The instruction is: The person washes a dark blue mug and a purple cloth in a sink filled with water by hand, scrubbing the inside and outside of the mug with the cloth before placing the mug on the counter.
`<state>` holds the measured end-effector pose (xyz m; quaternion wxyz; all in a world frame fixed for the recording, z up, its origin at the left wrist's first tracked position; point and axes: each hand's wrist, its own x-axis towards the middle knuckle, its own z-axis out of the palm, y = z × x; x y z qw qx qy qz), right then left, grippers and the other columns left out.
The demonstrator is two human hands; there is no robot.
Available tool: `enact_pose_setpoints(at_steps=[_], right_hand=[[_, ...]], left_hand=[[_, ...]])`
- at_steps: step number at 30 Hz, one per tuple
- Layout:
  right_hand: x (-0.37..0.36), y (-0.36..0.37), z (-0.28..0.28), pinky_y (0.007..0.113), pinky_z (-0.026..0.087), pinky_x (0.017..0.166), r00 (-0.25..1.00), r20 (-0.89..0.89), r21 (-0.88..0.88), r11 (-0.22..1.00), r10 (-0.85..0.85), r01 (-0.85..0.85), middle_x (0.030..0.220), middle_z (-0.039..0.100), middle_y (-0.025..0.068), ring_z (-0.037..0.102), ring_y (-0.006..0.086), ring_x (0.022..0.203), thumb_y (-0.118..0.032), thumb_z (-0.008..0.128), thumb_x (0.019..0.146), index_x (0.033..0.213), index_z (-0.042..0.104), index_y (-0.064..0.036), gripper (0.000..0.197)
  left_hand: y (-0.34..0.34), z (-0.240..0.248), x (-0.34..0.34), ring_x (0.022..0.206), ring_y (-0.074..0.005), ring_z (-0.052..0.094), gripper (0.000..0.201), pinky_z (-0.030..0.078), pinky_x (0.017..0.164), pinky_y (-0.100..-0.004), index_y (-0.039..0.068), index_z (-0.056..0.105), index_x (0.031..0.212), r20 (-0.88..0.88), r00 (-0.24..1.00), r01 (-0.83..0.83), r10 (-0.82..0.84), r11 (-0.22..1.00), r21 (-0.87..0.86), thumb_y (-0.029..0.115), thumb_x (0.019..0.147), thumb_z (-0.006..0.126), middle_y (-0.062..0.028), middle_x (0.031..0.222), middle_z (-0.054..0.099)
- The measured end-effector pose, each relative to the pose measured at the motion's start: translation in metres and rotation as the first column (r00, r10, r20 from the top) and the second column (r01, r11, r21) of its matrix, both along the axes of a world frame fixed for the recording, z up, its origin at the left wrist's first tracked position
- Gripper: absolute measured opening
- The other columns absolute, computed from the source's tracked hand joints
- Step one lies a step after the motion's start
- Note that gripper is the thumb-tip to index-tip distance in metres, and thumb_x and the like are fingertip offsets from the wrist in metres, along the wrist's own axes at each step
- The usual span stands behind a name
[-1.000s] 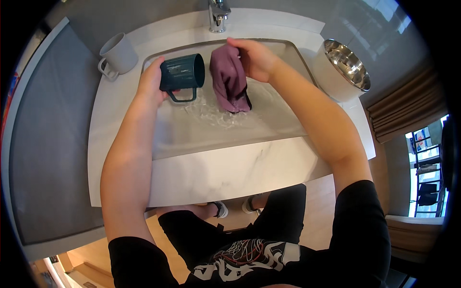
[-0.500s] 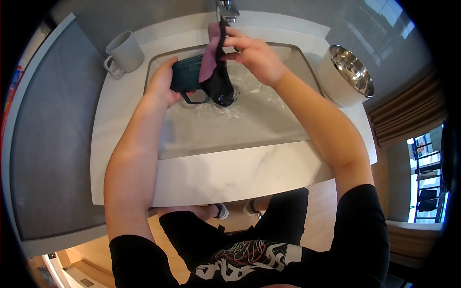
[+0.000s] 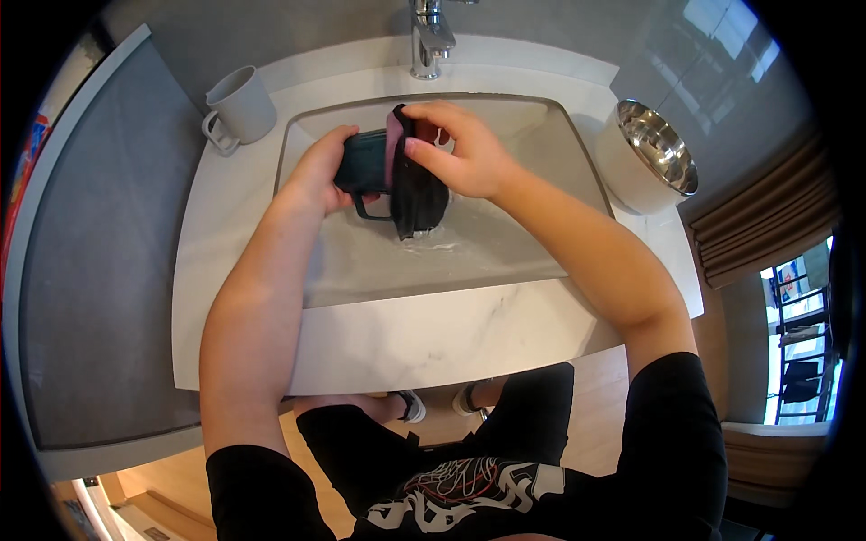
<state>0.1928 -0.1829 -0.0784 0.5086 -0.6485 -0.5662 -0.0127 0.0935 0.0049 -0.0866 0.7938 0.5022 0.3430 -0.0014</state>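
Note:
Over the sink (image 3: 505, 257), my left hand (image 3: 320, 171) is closed round a dark teal mug (image 3: 365, 162). The mug lies on its side, its handle pointing down toward me. My right hand (image 3: 465, 149) grips the top of a black and purple cloth (image 3: 417, 194) with thumb and fingers. The cloth hangs down at the mug's right end and hides its mouth. Water splashes in the basin just under the cloth's lower end.
A chrome faucet (image 3: 431, 45) stands behind the sink. On the counter (image 3: 433, 338), a grey mug (image 3: 242, 106) sits at the left and a shiny metal bowl (image 3: 651, 153) at the right. A grey panel (image 3: 108, 261) rises along the left side.
My right hand has lowered the cloth and brought it against the mug's right end. The view has tilted slightly up, showing more of the faucet.

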Motion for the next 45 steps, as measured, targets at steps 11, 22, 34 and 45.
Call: enact_pose_setpoints(at_steps=[11, 22, 34, 45], right_hand=[[0.0, 0.011, -0.011, 0.03, 0.049, 0.073, 0.897, -0.371, -0.09, 0.97, -0.242, 0.225, 0.09, 0.06, 0.0051, 0.058, 0.0159, 0.079, -0.032, 0.071, 0.081, 0.109, 0.059, -0.0042, 0.041], [0.003, 0.007, -0.013, 0.039, 0.051, 0.077, 0.937, 0.348, 0.027, 0.999, -0.031, 0.023, 0.1, 0.065, 0.0166, 0.06, 0.0385, 0.09, -0.001, 0.059, 0.08, 0.1, 0.064, -0.0002, 0.021], [-0.012, -0.005, 0.005, 0.043, 0.049, 0.068, 0.913, 0.291, -0.695, 0.719, 0.287, -0.004, 0.076, 0.063, 0.021, 0.061, 0.0378, 0.076, -0.009, 0.054, 0.075, 0.073, 0.066, 0.0009, 0.016], [0.006, -0.01, -0.053, 0.038, 0.047, 0.065, 0.917, 0.263, -0.858, 0.507, 0.299, 0.081, 0.092, 0.064, 0.0076, 0.059, 0.0243, 0.08, -0.014, 0.052, 0.084, 0.1, 0.062, -0.013, 0.019]], left_hand=[[-0.008, -0.008, 0.003, 0.063, -0.023, 0.066, 0.034, 0.054, 0.047, -0.0378, 0.015, 0.06, 0.102, -0.082, 0.988, 0.144, -0.129, 0.967, 0.212, 0.046, 0.089, 0.054, -0.0076, 0.082, 0.067], [0.008, -0.005, 0.003, 0.077, -0.027, 0.064, 0.034, 0.052, 0.055, -0.0442, 0.012, 0.056, 0.102, 0.05, 0.999, 0.021, -0.019, 0.999, -0.036, 0.042, 0.094, 0.043, -0.0108, 0.091, 0.064], [-0.018, 0.006, -0.003, 0.058, -0.0223, 0.061, 0.035, 0.05, 0.043, -0.0389, 0.01, 0.059, 0.096, -0.012, 0.997, 0.077, -0.076, 0.974, 0.213, 0.044, 0.09, 0.051, -0.0081, 0.077, 0.064], [-0.047, 0.022, -0.006, 0.072, -0.0233, 0.06, 0.033, 0.048, 0.051, -0.0409, 0.014, 0.052, 0.109, -0.041, 0.983, 0.18, -0.179, 0.9, 0.398, 0.04, 0.09, 0.049, -0.0086, 0.09, 0.06]])
